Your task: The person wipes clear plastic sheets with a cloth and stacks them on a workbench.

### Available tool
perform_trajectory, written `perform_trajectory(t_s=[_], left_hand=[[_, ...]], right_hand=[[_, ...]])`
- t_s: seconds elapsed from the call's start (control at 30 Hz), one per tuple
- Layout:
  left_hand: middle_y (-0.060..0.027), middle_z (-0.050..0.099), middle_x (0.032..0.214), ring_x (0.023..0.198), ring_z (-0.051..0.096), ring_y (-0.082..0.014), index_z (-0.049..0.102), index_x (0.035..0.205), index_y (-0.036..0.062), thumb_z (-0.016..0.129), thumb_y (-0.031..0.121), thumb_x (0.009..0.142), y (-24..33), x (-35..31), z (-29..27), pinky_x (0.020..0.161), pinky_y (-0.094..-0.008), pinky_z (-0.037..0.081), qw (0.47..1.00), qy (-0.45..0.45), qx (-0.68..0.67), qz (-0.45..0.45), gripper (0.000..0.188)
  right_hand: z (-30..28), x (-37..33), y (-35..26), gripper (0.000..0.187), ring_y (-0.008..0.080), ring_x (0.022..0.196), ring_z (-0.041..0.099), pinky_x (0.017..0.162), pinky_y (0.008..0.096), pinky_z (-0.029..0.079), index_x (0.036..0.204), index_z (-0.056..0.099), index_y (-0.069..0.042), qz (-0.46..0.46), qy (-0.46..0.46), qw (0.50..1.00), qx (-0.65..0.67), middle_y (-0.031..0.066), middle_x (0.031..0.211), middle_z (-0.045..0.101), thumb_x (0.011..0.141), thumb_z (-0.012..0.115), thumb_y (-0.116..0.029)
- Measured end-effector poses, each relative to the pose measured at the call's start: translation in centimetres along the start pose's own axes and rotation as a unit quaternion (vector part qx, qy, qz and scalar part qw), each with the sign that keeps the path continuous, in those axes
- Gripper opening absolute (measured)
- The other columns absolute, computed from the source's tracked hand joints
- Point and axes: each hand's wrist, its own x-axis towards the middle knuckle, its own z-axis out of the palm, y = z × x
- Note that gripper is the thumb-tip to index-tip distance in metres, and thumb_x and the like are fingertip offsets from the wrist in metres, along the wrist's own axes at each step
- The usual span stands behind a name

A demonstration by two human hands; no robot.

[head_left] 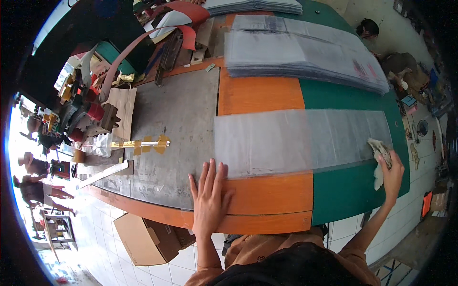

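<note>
A long clear plastic sheet (267,143) lies flat across the orange and green parts of the table, its left end over the edge of the grey metal plate. My left hand (208,195) rests flat with fingers stretched, the fingertips at the sheet's lower left corner. At the sheet's right end, my right hand (392,174) grips a crumpled whitish cloth (379,150), which touches the sheet near its right edge. Part of the cloth hangs below the fingers. Behind the sheet lies a thick stack of similar plastic sheets (305,52).
Another stack of sheets (253,5) lies at the far edge. On the grey metal plate (171,105), a strip with gold tape (143,144) points toward a machine (90,112) at the left. A cardboard box (143,238) stands on the tiled floor below the table's front edge.
</note>
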Motion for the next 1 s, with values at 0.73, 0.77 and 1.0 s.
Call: perform_trajectory(t_s=[0.73,0.77,1.0], left_hand=[[-0.0033,0.044,0.13,0.117,0.044,-0.0145,0.046,0.124,0.0094,0.056,0.027,0.082,1.7,-1.3,0.7,0.095,-0.0399,0.025,1.0,0.013,-0.007,0.011,0.046],[-0.0026,0.044,0.13,0.117,0.044,-0.0137,0.046,0.124,0.0105,0.056,0.028,0.082,1.8,-1.3,0.4,0.094,-0.0388,0.026,1.0,0.006,-0.003,0.005,0.046],[0.0032,0.044,0.131,0.116,0.044,-0.009,0.045,0.125,0.0136,0.057,0.03,0.08,0.7,-1.3,-1.1,0.09,-0.0387,0.022,0.996,-0.045,0.074,0.031,0.05]], right_hand=[[10.7,-0.4,-24.1,0.055,0.03,0.128,0.025,0.097,0.0645,0.017,0.119,0.051,-0.032,-0.54,-0.177,0.815,0.113,0.0063,0.135,0.036,0.073,0.051,-0.062],[10.8,-0.5,-23.8,0.053,0.0287,0.128,0.025,0.097,0.0646,0.018,0.119,0.051,-0.032,-0.531,-0.166,0.824,0.11,0.0054,0.135,0.037,0.074,0.052,-0.06],[9.1,3.1,-16.0,0.04,0.0245,0.123,0.036,0.098,0.0515,0.032,0.101,0.062,-0.017,-0.417,-0.093,0.902,0.062,0.0039,0.122,0.049,0.062,0.07,-0.023]])
